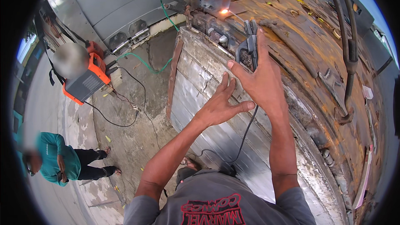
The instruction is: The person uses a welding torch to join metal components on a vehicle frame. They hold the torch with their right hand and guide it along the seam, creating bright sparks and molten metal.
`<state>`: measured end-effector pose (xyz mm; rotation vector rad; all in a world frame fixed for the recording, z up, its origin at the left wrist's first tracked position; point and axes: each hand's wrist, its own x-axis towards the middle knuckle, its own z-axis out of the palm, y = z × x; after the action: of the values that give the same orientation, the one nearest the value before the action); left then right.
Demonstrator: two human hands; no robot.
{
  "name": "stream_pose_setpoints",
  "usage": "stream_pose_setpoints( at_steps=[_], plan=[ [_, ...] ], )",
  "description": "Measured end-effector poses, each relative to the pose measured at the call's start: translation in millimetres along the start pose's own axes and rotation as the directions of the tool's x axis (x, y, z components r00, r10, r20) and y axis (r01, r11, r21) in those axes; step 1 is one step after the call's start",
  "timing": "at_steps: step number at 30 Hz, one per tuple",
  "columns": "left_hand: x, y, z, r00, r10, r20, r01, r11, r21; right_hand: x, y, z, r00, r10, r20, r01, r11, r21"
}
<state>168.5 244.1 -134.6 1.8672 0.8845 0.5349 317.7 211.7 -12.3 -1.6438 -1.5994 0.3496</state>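
Right hand (263,85), fingers upward right of centre, grips the holder (246,46), near-vertical; its rod (236,15) points upper left. Left hand (221,107), open, angles up-right mid-frame.

grey shirt (208,185) — short sleeves (141,210), red-and-black chest print (212,212)
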Motion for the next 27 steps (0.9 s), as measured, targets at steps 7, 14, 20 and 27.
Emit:
stream_pose_setpoints(
  at_steps=[7, 14, 20, 27],
  plan=[
    [10, 1, -2, 1.000, 0.004, 0.011, -0.004, 1.000, -0.003, 7, 4, 1, 0.997, -0.062, -0.048, 0.062, 0.998, 0.001],
    [0, -3, -10, 1.000, -0.016, -0.023, 0.017, 1.000, 0.023, 9, -9, 10, 1.000, 0.002, 0.003, -0.002, 1.000, -0.022],
    [6, 2, 10, 0.999, 0.035, -0.034, -0.034, 0.999, 0.037, 2, -2, 10, 0.995, -0.041, -0.088, 0.029, 0.991, -0.131],
    [-2, 0, 7, 0.998, 0.032, -0.050, -0.034, 0.999, -0.037, 13, 24, 24, 0.978, -0.162, -0.129, 0.135, 0.972, -0.194]
  ],
)
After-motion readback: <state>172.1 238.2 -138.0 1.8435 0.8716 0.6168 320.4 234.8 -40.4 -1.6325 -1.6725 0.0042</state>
